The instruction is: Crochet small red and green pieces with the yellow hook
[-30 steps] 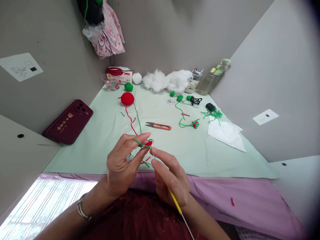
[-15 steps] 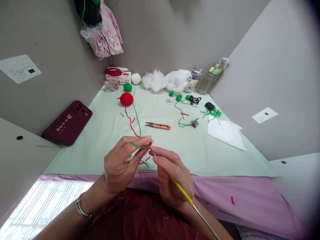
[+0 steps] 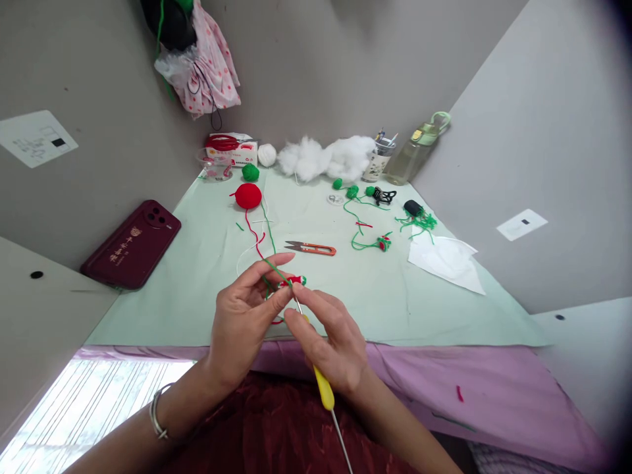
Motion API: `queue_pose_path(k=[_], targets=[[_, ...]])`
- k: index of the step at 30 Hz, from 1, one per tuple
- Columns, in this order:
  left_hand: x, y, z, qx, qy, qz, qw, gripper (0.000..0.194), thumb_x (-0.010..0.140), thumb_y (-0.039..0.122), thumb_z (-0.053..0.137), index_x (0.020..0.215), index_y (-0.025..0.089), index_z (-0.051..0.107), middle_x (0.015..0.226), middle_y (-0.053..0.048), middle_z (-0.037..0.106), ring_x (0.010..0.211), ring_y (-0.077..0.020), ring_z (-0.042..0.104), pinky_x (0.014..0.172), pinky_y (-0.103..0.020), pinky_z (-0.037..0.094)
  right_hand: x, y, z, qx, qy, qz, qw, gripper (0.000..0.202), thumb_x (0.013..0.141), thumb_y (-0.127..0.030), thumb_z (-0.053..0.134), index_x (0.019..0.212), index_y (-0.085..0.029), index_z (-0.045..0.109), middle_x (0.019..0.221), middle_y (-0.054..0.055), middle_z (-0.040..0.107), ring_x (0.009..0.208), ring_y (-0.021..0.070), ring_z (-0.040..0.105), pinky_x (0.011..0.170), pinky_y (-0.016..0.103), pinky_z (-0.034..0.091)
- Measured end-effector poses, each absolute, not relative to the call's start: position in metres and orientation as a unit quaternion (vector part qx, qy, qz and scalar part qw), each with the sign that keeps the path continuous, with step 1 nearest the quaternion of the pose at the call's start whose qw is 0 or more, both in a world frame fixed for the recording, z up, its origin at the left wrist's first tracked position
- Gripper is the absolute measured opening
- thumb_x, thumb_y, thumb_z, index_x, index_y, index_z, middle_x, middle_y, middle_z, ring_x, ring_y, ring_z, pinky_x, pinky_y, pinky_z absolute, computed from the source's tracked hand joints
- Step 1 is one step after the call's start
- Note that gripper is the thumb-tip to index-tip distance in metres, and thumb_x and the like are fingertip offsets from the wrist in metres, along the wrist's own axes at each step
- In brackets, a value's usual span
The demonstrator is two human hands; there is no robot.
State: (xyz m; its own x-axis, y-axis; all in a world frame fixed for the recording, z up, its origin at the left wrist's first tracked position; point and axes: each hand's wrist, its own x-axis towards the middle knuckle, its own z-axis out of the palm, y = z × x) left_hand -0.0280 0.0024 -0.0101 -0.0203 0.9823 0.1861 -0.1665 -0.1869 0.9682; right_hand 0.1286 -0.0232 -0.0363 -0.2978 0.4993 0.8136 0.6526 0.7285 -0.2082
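Between the fingers of my left hand (image 3: 249,306) is a small red, white and green crochet piece (image 3: 297,281). Green yarn (image 3: 277,268) runs over that hand's raised index finger. My right hand (image 3: 333,339) is closed on a crochet hook (image 3: 323,388) with a yellow handle. The hook's metal tip meets the piece at my left thumb; whether it sits inside a stitch is too small to tell. Beyond my hands lie orange-handled thread snips (image 3: 311,248) and a red yarn ball (image 3: 248,196), with red, green and white strands trailing toward the piece.
A dark red phone (image 3: 132,245) leans at the left. Along the back stand a green yarn ball (image 3: 250,172), white stuffing (image 3: 323,158), a pen cup (image 3: 379,160) and a bottle (image 3: 417,151). Small green crochet pieces (image 3: 384,243) and white paper (image 3: 444,263) lie right.
The crochet hook has swung to a steeper angle, and my right hand has shifted slightly left. My left index finger has lifted away from the piece, drawing the green yarn up.
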Motion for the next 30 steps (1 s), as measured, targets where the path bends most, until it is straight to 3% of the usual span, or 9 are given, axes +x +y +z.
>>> queue_pose_path(k=[3, 7, 11, 14, 17, 23, 27, 30], targets=[[-0.029, 0.001, -0.008, 0.488, 0.404, 0.564, 0.529, 0.036, 0.089, 0.024, 0.082, 0.124, 0.03, 0.08, 0.081, 0.003, 0.069, 0.071, -0.0096, 0.063, 0.063, -0.015, 0.055, 0.13, -0.023, -0.031, -0.334, -0.788, -0.061, 0.513, 0.031, 0.099, -0.011, 0.063, 0.123, -0.03, 0.069, 0.127, 0.01, 0.077, 0.112, 0.021, 0.077, 0.089, 0.036, 0.069], [-0.03, 0.0, -0.009, 0.54, 0.41, 0.588, 0.442, 0.032, 0.089, 0.02, 0.081, 0.12, 0.028, 0.082, 0.092, -0.001, 0.074, 0.082, -0.0132, 0.067, 0.07, -0.02, 0.059, 0.129, -0.022, -0.02, -0.348, -0.743, 0.033, 0.571, 0.031, 0.101, -0.006, 0.055, 0.124, -0.023, 0.068, 0.116, 0.012, 0.08, 0.103, 0.0195, 0.08, 0.081, 0.032, 0.069], [-0.029, 0.001, -0.015, 0.575, 0.404, 0.609, 0.369, 0.031, 0.091, 0.017, 0.08, 0.118, 0.03, 0.082, 0.105, -0.002, 0.075, 0.094, -0.0144, 0.07, 0.088, -0.024, 0.059, 0.129, -0.023, -0.018, -0.347, -0.781, -0.068, 0.514, 0.026, 0.101, -0.007, 0.056, 0.121, -0.017, 0.069, 0.118, 0.018, 0.078, 0.111, 0.0233, 0.077, 0.085, 0.035, 0.069], [-0.028, 0.001, -0.02, 0.58, 0.4, 0.623, 0.339, 0.032, 0.091, 0.016, 0.079, 0.119, 0.031, 0.082, 0.101, -0.001, 0.075, 0.094, -0.0152, 0.071, 0.088, -0.026, 0.058, 0.127, -0.022, -0.021, -0.332, -0.793, -0.147, 0.489, 0.022, 0.1, -0.009, 0.058, 0.117, -0.015, 0.071, 0.119, 0.018, 0.077, 0.109, 0.0233, 0.076, 0.088, 0.034, 0.069], [-0.028, 0.001, -0.021, 0.583, 0.39, 0.643, 0.308, 0.029, 0.089, 0.015, 0.081, 0.114, 0.031, 0.084, 0.098, -0.001, 0.075, 0.094, -0.0156, 0.07, 0.088, -0.026, 0.058, 0.123, -0.022, -0.025, -0.333, -0.79, -0.152, 0.492, 0.022, 0.1, -0.008, 0.059, 0.116, -0.016, 0.071, 0.12, 0.017, 0.076, 0.107, 0.0223, 0.076, 0.089, 0.033, 0.069], [-0.029, 0.005, -0.016, 0.459, 0.408, 0.565, 0.551, 0.035, 0.087, 0.029, 0.086, 0.122, 0.032, 0.081, 0.084, 0.003, 0.069, 0.074, -0.0091, 0.064, 0.069, -0.016, 0.055, 0.126, -0.02, -0.03, -0.328, -0.784, -0.116, 0.515, 0.027, 0.098, -0.006, 0.059, 0.118, -0.016, 0.073, 0.124, 0.018, 0.075, 0.113, 0.0246, 0.075, 0.09, 0.036, 0.068], [-0.032, 0.003, -0.012, 0.466, 0.401, 0.557, 0.559, 0.037, 0.088, 0.026, 0.085, 0.123, 0.036, 0.08, 0.085, 0.005, 0.066, 0.078, -0.0075, 0.061, 0.072, -0.013, 0.052, 0.13, -0.019, -0.031, -0.316, -0.789, -0.13, 0.51, 0.027, 0.099, -0.008, 0.059, 0.119, -0.018, 0.073, 0.12, 0.016, 0.077, 0.108, 0.0239, 0.075, 0.087, 0.037, 0.068], [-0.034, 0.002, -0.01, 0.494, 0.399, 0.572, 0.519, 0.038, 0.089, 0.023, 0.084, 0.124, 0.037, 0.08, 0.083, 0.005, 0.066, 0.078, -0.008, 0.061, 0.074, -0.014, 0.051, 0.13, -0.021, -0.031, -0.331, -0.765, -0.048, 0.551, 0.033, 0.102, -0.01, 0.057, 0.128, -0.023, 0.071, 0.121, 0.013, 0.078, 0.106, 0.0222, 0.076, 0.084, 0.037, 0.068]])
